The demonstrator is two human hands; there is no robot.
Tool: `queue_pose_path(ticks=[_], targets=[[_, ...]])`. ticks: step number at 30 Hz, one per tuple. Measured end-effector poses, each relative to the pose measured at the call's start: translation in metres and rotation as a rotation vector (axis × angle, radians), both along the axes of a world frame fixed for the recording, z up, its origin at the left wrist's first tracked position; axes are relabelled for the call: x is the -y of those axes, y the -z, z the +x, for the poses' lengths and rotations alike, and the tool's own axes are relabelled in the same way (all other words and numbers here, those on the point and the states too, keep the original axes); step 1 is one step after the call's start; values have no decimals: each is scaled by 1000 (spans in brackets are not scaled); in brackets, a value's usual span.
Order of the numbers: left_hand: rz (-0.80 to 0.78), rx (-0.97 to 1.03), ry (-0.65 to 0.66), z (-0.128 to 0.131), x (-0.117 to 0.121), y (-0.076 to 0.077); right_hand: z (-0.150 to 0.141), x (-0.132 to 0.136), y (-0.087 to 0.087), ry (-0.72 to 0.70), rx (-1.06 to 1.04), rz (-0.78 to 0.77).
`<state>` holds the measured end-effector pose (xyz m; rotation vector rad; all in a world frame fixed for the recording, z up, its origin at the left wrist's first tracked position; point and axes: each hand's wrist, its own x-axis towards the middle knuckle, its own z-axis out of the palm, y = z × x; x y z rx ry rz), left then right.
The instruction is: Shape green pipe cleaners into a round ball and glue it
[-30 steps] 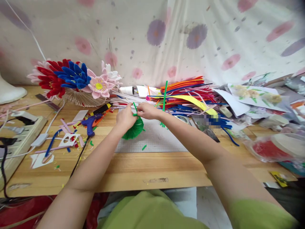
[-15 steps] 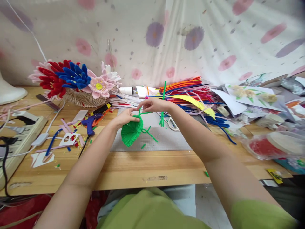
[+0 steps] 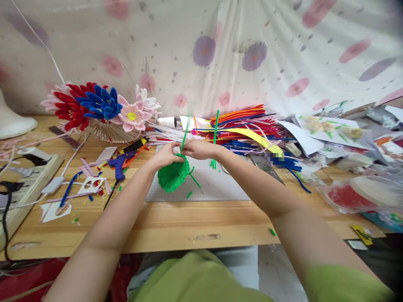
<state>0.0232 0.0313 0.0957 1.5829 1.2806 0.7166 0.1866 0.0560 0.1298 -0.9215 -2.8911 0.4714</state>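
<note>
A round, cupped green piece of pleated pipe cleaners [image 3: 172, 175] hangs tilted over the grey cutting mat [image 3: 223, 188]. My left hand [image 3: 168, 154] pinches its upper rim between thumb and fingers. Close against it, my right hand [image 3: 197, 148] has its fingers closed at the base of a green pipe cleaner [image 3: 185, 133] that points upward from the rim, its top blurred. The right fingertips are partly hidden, though they appear to grip that stem. Another green strand [image 3: 194, 179] sticks out on the right of the cup. A short green offcut [image 3: 189, 195] lies on the mat.
A blue glue gun [image 3: 119, 165] lies left of the mat. Fuzzy flowers [image 3: 103, 102] stand behind it. Bundles of coloured pipe cleaners [image 3: 242, 115] fill the back. A power strip [image 3: 30, 188] sits far left; plastic-wrapped packs [image 3: 352, 193] crowd the right.
The green strand at the rim, bent toward the right before, now stands upright. My right hand has lowered beside my left, and the green cup has turned slightly and shifted left.
</note>
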Motion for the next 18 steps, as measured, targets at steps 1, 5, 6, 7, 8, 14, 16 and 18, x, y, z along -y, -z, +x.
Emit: queue_pose_path(ticks=[1,5,6,7,8,14,16,18], targets=[[100,-182,-72,4,2,-1,-3,0,2,59,52,23],[320,-747,-273,23,16,-4,-13,-7,14,212,161,-29],[320,-796,-278,25,19,-3,-13,-9,16,225,166,-62],[313,-813,-268,26,20,-3,-13,-10,17,235,167,-96],[304,-797,-240,25,20,-2,-13,-11,18,251,166,-130],[4,-205,27,2,0,7,0,-5,16,364,-22,-324],[-72,-29,32,-1,-4,10,5,-5,19,353,-123,-429],[-128,87,30,-2,-6,12,10,-7,23,321,-241,-570]])
